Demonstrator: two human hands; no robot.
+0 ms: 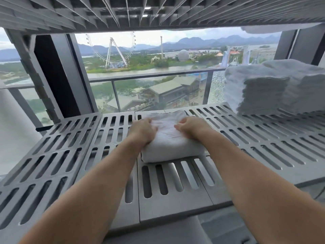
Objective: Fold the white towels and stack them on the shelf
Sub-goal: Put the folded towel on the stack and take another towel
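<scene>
A folded white towel (169,140) lies on the grey slotted shelf (73,152), near its middle. My left hand (143,130) grips the towel's left side with the fingers curled over its top. On the towel's right side rests my right hand (190,126), its fingers bent inward onto the cloth. Both forearms reach in from the bottom of the view. A tall stack of folded white towels (274,88) stands at the right end of the same shelf.
The underside of another grey shelf (158,13) hangs close overhead, with a white towel edge (263,29) showing at its upper right. Behind the shelf are a window, a balcony rail (149,77) and a dark frame post (52,74) on the left.
</scene>
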